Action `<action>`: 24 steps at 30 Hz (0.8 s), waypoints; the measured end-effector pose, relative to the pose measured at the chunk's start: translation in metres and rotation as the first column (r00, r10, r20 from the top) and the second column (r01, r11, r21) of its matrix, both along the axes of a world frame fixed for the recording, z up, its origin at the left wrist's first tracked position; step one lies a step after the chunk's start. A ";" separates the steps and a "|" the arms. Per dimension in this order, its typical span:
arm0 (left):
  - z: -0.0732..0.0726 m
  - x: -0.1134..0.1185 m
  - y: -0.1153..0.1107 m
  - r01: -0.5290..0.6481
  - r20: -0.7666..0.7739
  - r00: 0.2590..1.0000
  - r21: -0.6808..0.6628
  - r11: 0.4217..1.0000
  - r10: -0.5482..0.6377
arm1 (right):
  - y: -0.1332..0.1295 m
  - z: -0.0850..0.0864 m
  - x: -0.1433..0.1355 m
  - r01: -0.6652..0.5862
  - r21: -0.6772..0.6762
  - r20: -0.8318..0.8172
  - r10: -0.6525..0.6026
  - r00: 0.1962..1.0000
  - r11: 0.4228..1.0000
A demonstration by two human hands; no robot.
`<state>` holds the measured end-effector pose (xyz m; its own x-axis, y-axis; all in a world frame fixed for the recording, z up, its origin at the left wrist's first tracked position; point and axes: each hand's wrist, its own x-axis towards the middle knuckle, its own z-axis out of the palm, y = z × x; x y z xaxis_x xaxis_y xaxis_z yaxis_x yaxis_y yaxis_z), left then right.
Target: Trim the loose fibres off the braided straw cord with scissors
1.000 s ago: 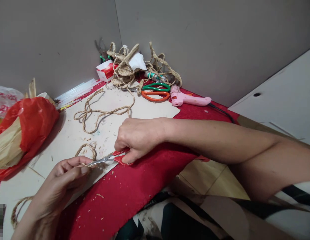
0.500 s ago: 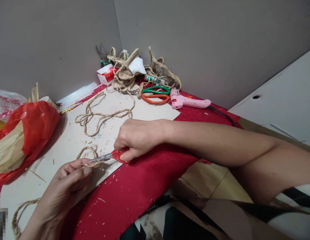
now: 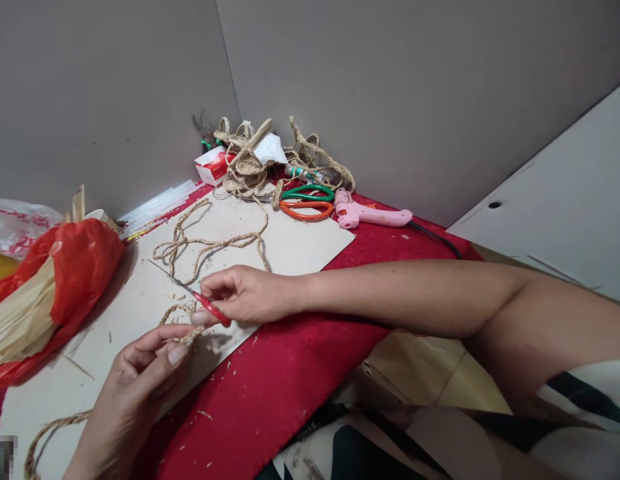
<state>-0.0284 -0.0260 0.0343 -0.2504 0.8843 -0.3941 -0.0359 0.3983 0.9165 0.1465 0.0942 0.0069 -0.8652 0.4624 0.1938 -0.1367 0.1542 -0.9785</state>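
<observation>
Between the thumb and fingers of my left hand (image 3: 140, 377) is pinched a braided straw cord (image 3: 193, 337), with frayed wisps at its end. Part of that cord loops on the white board (image 3: 310, 247) behind my fingertips. My right hand (image 3: 250, 293) holds a pair of small scissors (image 3: 210, 308) by the red handles, the thin blades pointing away to the upper left, off the cord. Its thumb tip reaches close to the pinched cord; whether it touches is unclear. A longer length of braided cord (image 3: 223, 243) lies loosely curled on the board.
At the back sit a heap of braided cord (image 3: 245, 160), a red and white box (image 3: 213, 167), green-and-orange-handled scissors (image 3: 307, 202) and a pink glue gun (image 3: 373, 215). A red plastic bag (image 3: 87, 260) with dry husks stands left. Straw scraps litter the red cloth (image 3: 230, 420).
The scissors have come away from the cord and swung so their blades point up and left. My right hand has shifted left, its thumb nearing the cord. The whole view has tilted slightly.
</observation>
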 end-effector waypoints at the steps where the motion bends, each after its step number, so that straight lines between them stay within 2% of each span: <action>1: 0.000 -0.001 0.001 0.018 -0.019 1.000 0.012 1.000 -0.018 | 0.001 0.001 0.000 0.054 0.037 -0.046 -0.052 0.998 0.998; 3: -0.002 -0.004 0.003 0.052 -0.041 0.998 0.041 0.998 -0.050 | 0.003 0.006 0.003 0.176 0.175 -0.147 -0.152 0.978 0.969; 5: -0.005 -0.009 0.005 0.098 -0.062 0.994 0.038 0.994 -0.095 | 0.005 0.011 0.009 0.265 0.339 -0.214 -0.200 0.956 0.903; 7: -0.007 -0.013 0.005 0.142 -0.098 0.985 0.003 0.990 -0.141 | 0.006 0.016 0.015 0.306 0.475 -0.235 -0.215 0.948 0.825; 9: -0.009 -0.015 0.004 0.112 -0.149 0.983 0.009 0.994 -0.110 | 0.008 0.019 0.020 0.310 0.555 -0.227 -0.218 0.949 0.772; 14: -0.009 -0.010 -0.001 -0.052 -0.176 0.982 0.126 0.991 0.074 | 0.011 0.021 0.023 0.369 0.613 -0.290 -0.236 0.928 0.699; 17: -0.008 -0.007 -0.001 -0.113 -0.147 0.980 0.155 0.981 0.136 | 0.013 0.020 0.022 0.379 0.599 -0.302 -0.240 0.923 0.705; 19: -0.008 -0.009 -0.001 -0.118 -0.194 0.969 0.165 0.979 0.150 | 0.015 0.019 0.022 0.349 0.609 -0.245 -0.249 0.937 0.712; 21: -0.009 -0.011 -0.002 -0.098 -0.342 0.926 0.192 0.977 0.160 | 0.020 0.018 0.022 0.332 0.651 -0.170 -0.295 0.940 0.683; 22: -0.010 -0.012 -0.003 -0.079 -0.447 0.877 0.224 0.971 0.174 | 0.022 0.018 0.023 0.342 0.682 -0.153 -0.331 0.931 0.646; 24: -0.012 -0.012 -0.005 0.000 -0.666 0.712 0.314 0.950 0.220 | 0.025 0.019 0.025 0.370 0.750 -0.151 -0.402 0.903 0.548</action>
